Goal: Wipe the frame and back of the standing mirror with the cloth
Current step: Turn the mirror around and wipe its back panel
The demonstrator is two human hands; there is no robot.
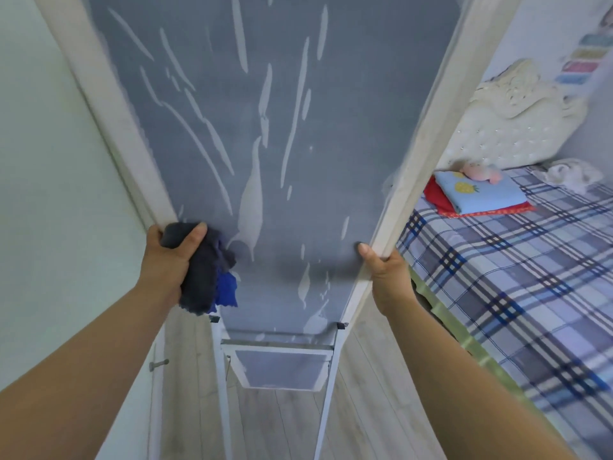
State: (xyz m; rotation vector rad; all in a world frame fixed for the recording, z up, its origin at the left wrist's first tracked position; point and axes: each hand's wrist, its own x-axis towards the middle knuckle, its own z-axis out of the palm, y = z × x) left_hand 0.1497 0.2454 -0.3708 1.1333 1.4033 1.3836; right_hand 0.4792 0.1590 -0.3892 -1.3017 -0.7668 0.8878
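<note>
The tall standing mirror with a pale whitish frame (pixel 428 134) fills the middle of the view, its grey-blue back panel (pixel 282 127) streaked with pale marks and facing the person, with a white metal stand (pixel 326 386) below it on the light wood-plank floor (pixel 361 376). To the right lies the bed with a blue-and-white plaid cover (pixel 514 277), carrying a folded light-blue and red pile with a small pink soft toy on top. The left hand (pixel 169 257) is closed around the dark grey and blue cloth (pixel 207 273), which it presses against the mirror's left frame edge and back panel; the cloth hangs down below the fingers. The right hand (pixel 386 277) grips the right frame edge, thumb lying on the back panel.
</note>
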